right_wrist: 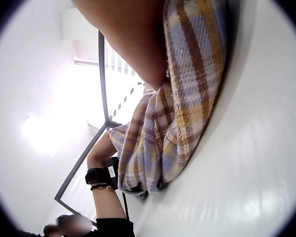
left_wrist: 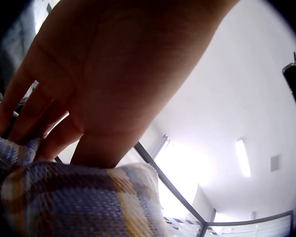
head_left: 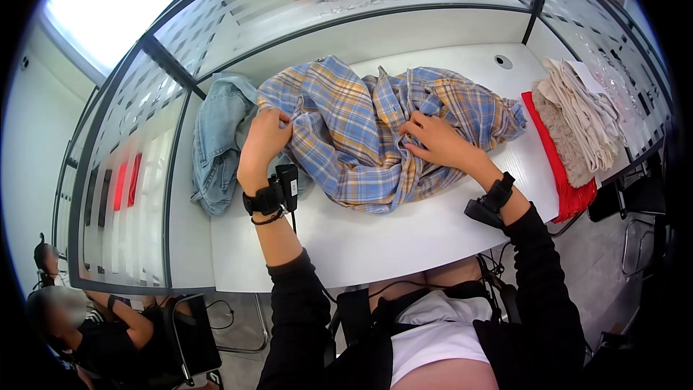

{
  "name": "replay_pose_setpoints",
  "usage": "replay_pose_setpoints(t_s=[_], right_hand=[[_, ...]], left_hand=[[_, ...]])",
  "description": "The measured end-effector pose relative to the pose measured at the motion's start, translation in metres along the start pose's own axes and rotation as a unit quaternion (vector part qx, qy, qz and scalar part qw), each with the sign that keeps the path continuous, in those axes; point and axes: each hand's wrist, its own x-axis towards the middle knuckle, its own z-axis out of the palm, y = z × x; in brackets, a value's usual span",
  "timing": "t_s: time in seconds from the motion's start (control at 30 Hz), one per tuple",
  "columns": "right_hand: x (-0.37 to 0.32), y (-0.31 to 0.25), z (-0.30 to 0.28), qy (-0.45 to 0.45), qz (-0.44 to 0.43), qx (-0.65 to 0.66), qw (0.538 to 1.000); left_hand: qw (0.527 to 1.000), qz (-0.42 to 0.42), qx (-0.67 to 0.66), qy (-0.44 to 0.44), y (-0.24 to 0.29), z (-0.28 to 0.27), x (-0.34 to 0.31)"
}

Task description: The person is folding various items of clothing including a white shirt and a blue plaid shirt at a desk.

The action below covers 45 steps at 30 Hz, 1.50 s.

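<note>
A blue, yellow and white plaid shirt [head_left: 339, 130] lies crumpled across the middle of the white desk. At its left end my left hand [head_left: 268, 137] grips a fold; the left wrist view has the thumb and fingers [left_wrist: 59, 138] dipping behind the plaid cloth [left_wrist: 84, 197]. My right hand [head_left: 439, 141] pinches the cloth right of the shirt's middle, its fingertips partly hidden among the folds. Seen from the right wrist, the plaid fabric [right_wrist: 187, 89] hangs in loose folds over the desk, covering most of that hand's fingers.
Left of the shirt lies a light blue denim garment [head_left: 220, 137]. On the right is a stack with a red fringed cloth [head_left: 548, 152], a fuzzy beige piece [head_left: 563, 133] and cream fabric [head_left: 585, 115]. Partition panels [head_left: 361, 36] edge the desk [head_left: 332, 245]. Another person [head_left: 123, 325] sits at lower left.
</note>
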Motion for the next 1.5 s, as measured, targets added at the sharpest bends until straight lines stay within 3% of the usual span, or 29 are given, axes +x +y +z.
replay_pose_setpoints(t_s=[0.27, 0.47, 0.67, 0.97, 1.27, 1.43, 1.5], right_hand=[[0.000, 0.001, 0.001, 0.003, -0.005, 0.004, 1.000], [0.000, -0.002, -0.002, -0.012, 0.009, -0.002, 1.000], [0.000, 0.001, 0.001, -0.007, 0.006, -0.006, 1.000], [-0.001, -0.001, 0.000, -0.012, 0.015, -0.001, 1.000], [-0.001, -0.001, 0.002, -0.017, 0.016, -0.014, 1.000], [-0.002, 0.003, 0.006, -0.006, 0.008, -0.023, 1.000], [-0.003, 0.004, 0.006, -0.008, 0.011, -0.020, 1.000]], left_hand=[[1.000, 0.000, 0.007, 0.007, 0.000, 0.001, 0.001], [0.997, -0.060, -0.047, -0.014, 0.024, -0.010, -0.002], [0.999, 0.015, -0.013, 0.027, 0.017, -0.005, -0.001], [0.998, 0.042, -0.033, 0.016, 0.028, -0.010, -0.005], [0.978, 0.093, -0.079, 0.167, 0.036, -0.001, 0.002], [0.954, 0.022, -0.047, 0.294, 0.044, 0.002, 0.008], [0.952, 0.008, -0.036, 0.302, 0.042, 0.001, 0.009]])
